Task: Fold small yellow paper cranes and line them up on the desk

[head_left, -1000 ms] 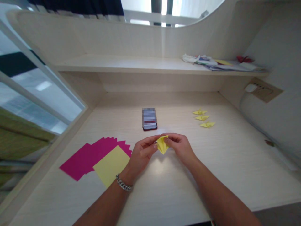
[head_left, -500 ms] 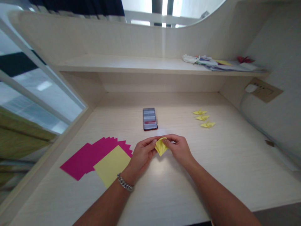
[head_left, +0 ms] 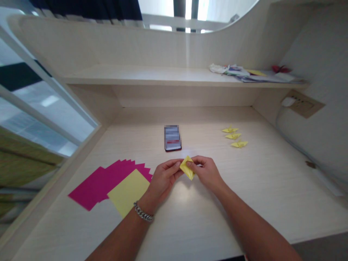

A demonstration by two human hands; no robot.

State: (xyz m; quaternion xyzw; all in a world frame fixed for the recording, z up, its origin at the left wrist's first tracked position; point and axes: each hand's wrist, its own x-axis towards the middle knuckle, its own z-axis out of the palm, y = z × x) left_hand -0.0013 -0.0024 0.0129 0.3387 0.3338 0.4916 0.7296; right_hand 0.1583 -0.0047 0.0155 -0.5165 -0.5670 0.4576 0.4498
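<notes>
Three yellow paper birds [head_left: 233, 136] look done; I've left hand [head_left: 164, 178] and right hand [head_left: 208, 171] pinching a part-folded yellow piece [head_left: 188, 172]; magenta sheets [head_left: 108, 179], yellow sheet [head_left: 128, 192] lie unfolded.

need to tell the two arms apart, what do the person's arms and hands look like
The left hand and right hand are ungloved, both forearms sleeveless. A silver-coloured chain bracelet circles the left wrist; the right wrist is bare.
</notes>
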